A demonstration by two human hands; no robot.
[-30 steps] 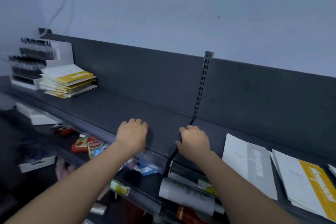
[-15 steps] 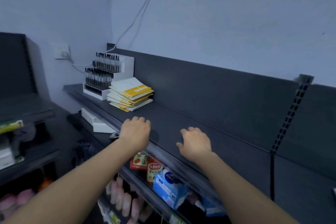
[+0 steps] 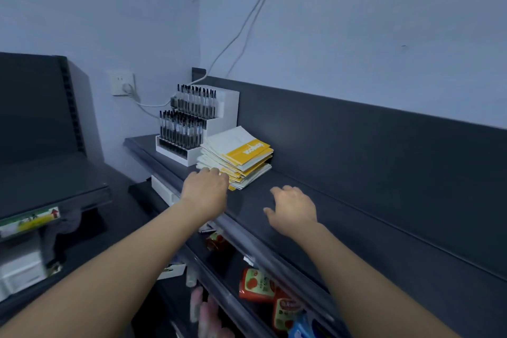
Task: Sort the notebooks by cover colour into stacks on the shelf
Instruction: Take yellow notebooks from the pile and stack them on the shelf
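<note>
Reaching step: the left hand (image 3: pixel 205 192), fingers together, meets the untidy stack of white-and-yellow paper notebooks (image 3: pixel 241 156) on the dark grey metal shelf (image 3: pixel 343 217), while the right hand (image 3: pixel 292 210) hovers loosely spread and empty (next, probably, grip the top copy).

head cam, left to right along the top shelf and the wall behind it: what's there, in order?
Wall socket → pen rack → notebook stack → right hand. The left hand is left out because it overlaps the near edge of the stack.
</note>
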